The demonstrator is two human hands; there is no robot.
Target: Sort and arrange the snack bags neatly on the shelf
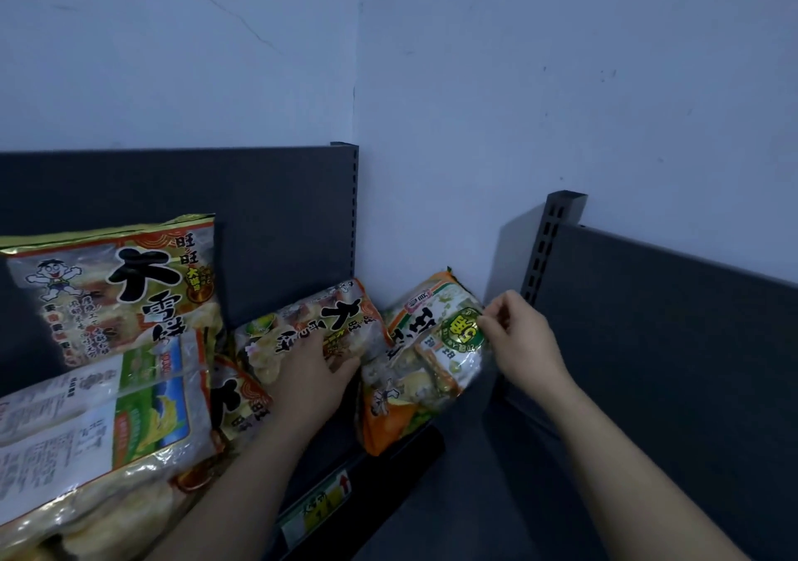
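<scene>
The orange snack bag point(425, 359) stood tilted at the shelf's point(391, 459) right end, between your hands. Your right hand point(520, 338) pinched its upper right edge; your left hand point(313, 372) lay flat, fingers spread, on the neighbouring yellow bag point(302, 334).

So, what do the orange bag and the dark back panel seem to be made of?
Orange bag: thin glossy plastic film, probably; it crinkles and glints, and clear parts show the snacks inside. Back panel: likely painted metal with a matte dark grey finish; it looks flat and rigid, and a slotted upright edges it. The right hand pinches the bag's edge.
</scene>
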